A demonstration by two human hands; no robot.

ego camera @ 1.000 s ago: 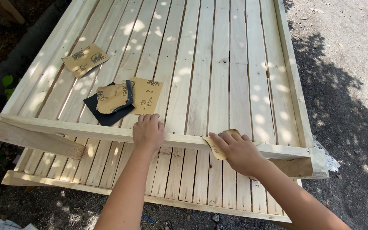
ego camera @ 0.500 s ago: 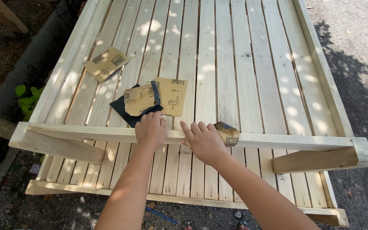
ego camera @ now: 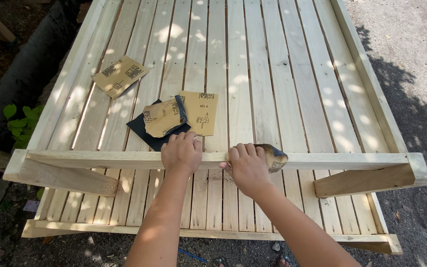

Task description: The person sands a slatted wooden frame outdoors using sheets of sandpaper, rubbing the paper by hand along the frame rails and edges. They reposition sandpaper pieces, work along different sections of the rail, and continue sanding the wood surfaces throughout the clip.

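Pine crossbar point(ego camera: 322, 160) braced flat-palmed by empty left hand point(ego camera: 181, 154) | right hand point(ego camera: 247, 168) gripped folded sandpaper point(ego camera: 274, 157), pressing | spare sandpaper sheets point(ego camera: 174, 117) at 11 o'clock, within reach

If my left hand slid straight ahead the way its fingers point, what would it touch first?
Probably the black sandpaper sheet lying just past the left hand, which rests on the wooden crossbar. The curled tan sandpaper piece sits right behind it; height is hard to judge.
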